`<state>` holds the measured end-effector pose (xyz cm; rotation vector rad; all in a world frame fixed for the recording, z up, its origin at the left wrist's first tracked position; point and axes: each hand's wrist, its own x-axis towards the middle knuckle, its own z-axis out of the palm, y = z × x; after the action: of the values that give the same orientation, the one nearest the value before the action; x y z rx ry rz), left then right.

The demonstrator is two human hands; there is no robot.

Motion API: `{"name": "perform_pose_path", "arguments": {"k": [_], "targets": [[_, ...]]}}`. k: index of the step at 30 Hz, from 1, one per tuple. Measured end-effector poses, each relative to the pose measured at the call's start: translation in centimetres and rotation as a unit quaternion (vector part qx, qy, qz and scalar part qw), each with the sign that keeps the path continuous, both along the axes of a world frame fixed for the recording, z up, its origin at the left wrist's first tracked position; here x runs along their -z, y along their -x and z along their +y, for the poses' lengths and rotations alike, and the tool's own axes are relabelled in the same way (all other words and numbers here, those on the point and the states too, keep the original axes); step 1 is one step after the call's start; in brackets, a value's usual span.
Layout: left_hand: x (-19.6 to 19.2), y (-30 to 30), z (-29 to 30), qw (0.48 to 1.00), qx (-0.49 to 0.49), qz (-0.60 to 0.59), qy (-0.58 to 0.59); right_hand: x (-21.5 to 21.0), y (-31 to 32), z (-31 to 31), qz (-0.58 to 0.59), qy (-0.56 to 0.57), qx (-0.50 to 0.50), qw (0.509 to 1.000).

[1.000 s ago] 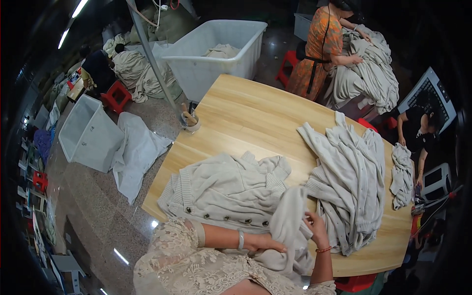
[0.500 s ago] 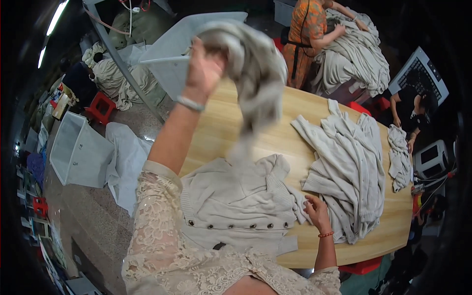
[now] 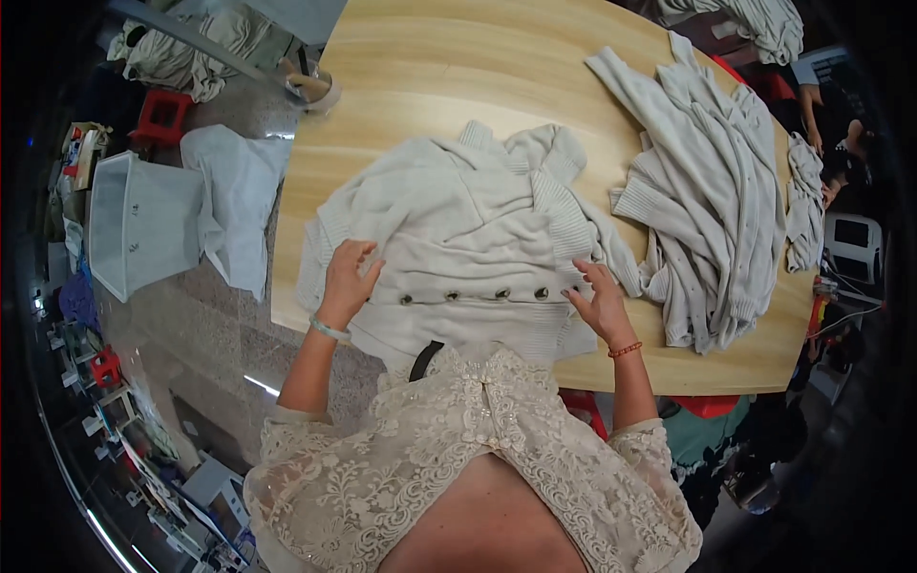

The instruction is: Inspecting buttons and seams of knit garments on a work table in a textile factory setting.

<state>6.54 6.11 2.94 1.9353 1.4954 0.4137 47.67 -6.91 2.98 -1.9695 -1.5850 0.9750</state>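
Resting open, both hands (image 3: 349,277) (image 3: 600,298) touch the cream cardigan (image 3: 468,239).

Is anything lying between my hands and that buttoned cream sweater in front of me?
Nothing visible. The left hand and right hand both rest directly on the cream sweater, at either end of its button row.

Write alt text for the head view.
Both hands, left hand and right hand, rest flat on a cream buttoned cardigan spread on a round wooden table. A pile of similar knitwear lies to its right.
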Motion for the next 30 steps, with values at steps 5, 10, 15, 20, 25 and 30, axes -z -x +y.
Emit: {"name": "perform_pose_path", "arguments": {"k": [5,10,15,20,25,30], "targets": [[2.0,2.5,-7.3,0.988,0.045,0.093,-0.117,1.3,1.7,-0.5,-0.096,-0.071,-0.106,0.987],[2.5,2.7,-7.9,0.983,0.060,0.109,-0.132,3.0,3.4,-1.6,-0.143,-0.039,-0.157,0.976],[3.3,3.1,-7.6,0.963,0.128,0.186,-0.149,4.4,2.6,-2.0,-0.123,-0.089,-0.133,0.980],[3.7,3.4,-6.0,0.959,0.158,0.163,-0.168,2.9,2.9,-1.1,-0.160,-0.070,-0.193,0.966],[-2.9,1.5,-2.9,0.981,0.040,-0.057,-0.179,0.5,8.4,-0.1,-0.065,-0.184,-0.194,0.961],[-8.8,-0.7,2.2,0.970,0.039,-0.106,-0.216,2.2,11.1,2.5,-0.066,-0.131,-0.097,0.984]]}}
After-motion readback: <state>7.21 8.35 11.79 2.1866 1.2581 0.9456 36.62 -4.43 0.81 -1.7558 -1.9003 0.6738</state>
